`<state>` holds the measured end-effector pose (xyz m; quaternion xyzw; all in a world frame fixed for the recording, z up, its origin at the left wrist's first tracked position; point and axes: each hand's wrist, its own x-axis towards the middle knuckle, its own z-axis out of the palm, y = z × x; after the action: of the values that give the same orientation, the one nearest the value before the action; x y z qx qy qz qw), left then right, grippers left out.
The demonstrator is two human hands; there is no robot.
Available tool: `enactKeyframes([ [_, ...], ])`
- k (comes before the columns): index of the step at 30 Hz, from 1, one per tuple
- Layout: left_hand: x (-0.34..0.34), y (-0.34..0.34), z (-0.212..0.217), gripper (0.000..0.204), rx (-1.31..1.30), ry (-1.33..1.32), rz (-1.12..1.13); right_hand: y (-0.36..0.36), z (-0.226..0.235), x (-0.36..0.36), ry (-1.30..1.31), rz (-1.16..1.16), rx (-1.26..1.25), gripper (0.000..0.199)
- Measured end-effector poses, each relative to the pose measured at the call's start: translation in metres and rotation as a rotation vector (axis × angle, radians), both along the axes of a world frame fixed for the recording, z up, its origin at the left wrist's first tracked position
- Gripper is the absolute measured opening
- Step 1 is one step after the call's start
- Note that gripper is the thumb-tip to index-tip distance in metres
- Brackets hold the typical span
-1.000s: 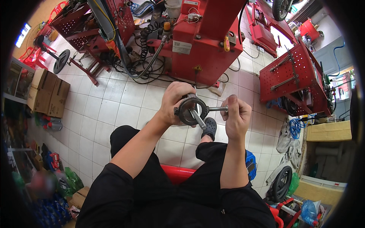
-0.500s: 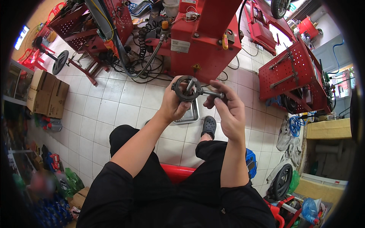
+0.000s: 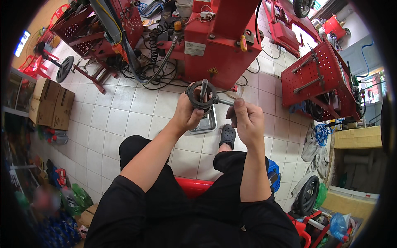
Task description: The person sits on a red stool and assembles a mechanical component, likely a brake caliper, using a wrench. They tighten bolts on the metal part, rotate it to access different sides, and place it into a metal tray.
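Just above the frame's centre, the left hand (image 3: 188,113) now grips the metal ring (image 3: 201,96) raised higher, with the rod (image 3: 203,89) turned upright, while the right hand (image 3: 247,120) pinches a bolt (image 3: 225,101) at its side, suggesting fitting continues.

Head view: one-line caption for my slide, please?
Seated person's left hand holds a dark metal ring part while the right hand grips its steel rod, above a tiled workshop floor.
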<state>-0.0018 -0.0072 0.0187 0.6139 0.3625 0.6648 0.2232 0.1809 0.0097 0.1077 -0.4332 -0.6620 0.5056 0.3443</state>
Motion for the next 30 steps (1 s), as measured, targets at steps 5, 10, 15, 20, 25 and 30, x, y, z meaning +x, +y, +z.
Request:
enactKeyframes([
  [5, -0.001, -0.001, -0.011, 0.059, -0.069, 0.017, 0.002, -0.002, 0.0, -0.002, -0.009, -0.025, 0.054, 0.043],
  [10, 0.012, 0.0, -0.006, 0.055, -0.162, -0.209, -0.069, -0.003, 0.006, -0.012, 0.101, -0.101, 0.355, 0.023],
  [15, 0.01, 0.003, -0.008, 0.053, -0.239, -0.354, -0.173, 0.002, -0.004, -0.009, 0.135, -0.099, 0.315, 0.019],
  [20, 0.009, 0.003, -0.005, 0.051, -0.298, -0.372, -0.214, 0.003, 0.0, -0.009, -0.077, -0.161, 0.429, 0.016],
  [25, 0.009, 0.005, -0.004, 0.048, -0.38, -0.356, -0.242, 0.006, -0.003, -0.007, -0.344, -0.18, 0.69, 0.015],
  [30, 0.009, 0.006, -0.007, 0.046, -0.463, -0.359, -0.331, 0.007, -0.001, -0.003, -0.445, -0.163, 0.607, 0.017],
])
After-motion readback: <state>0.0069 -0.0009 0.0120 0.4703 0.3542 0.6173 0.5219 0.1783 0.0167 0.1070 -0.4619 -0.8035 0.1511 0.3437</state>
